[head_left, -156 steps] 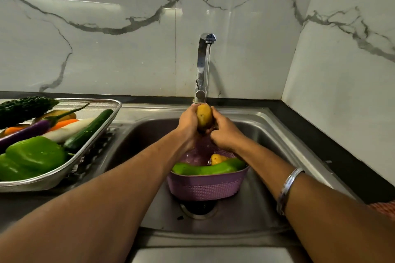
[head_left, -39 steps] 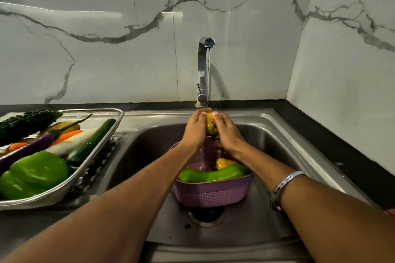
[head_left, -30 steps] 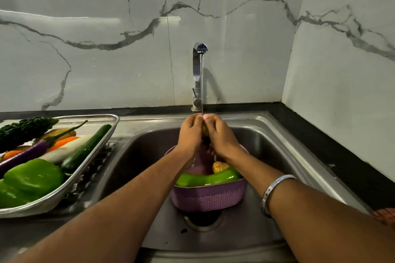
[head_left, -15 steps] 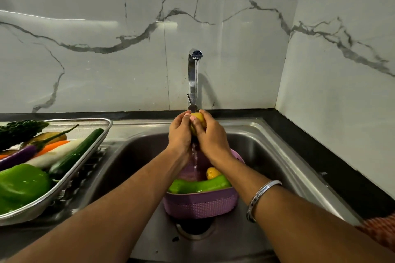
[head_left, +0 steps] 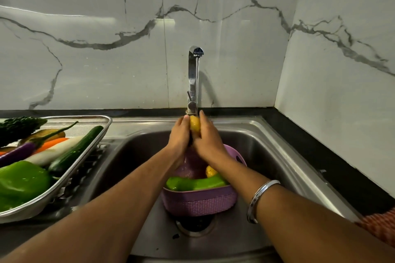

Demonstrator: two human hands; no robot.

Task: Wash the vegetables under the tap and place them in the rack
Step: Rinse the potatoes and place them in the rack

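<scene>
A: Compared with half a second back, both hands sit a touch higher under the spout and more of the yellow vegetable [head_left: 195, 123] shows between them; rack and basket unchanged.

B: Surface and room?

A: Stainless steel sink [head_left: 277, 147] set into a dark worktop [head_left: 333, 156], white marble-veined wall tiles [head_left: 85, 60] behind and on the right. Chrome tap [head_left: 193, 74] at the back, a thin stream of water running from it onto the vegetable.

B: Hands?

A: Left hand [head_left: 179, 137] and right hand [head_left: 208, 140] are pressed together around the yellow vegetable, fingers curled, palms facing each other; only its top shows between the fingertips. A metal bangle [head_left: 259, 197] sits on the right wrist.

B: Below them?

A: Purple basket [head_left: 201, 202] stands in the sink over the drain [head_left: 195, 225]. Inside it lie a long green vegetable [head_left: 195, 183] and a second yellow piece [head_left: 210, 171], partly hidden by the right forearm.

B: Rack?

A: Metal rack [head_left: 85, 149] rests on the drainboard to the left of the sink. It carries a green capsicum [head_left: 21, 183], a cucumber [head_left: 74, 151], a white radish [head_left: 53, 151], a carrot [head_left: 51, 143], a purple brinjal [head_left: 19, 152] and a bitter gourd [head_left: 19, 127] at the far end. One brownish item behind the brinjal stem: cannot tell what.
</scene>
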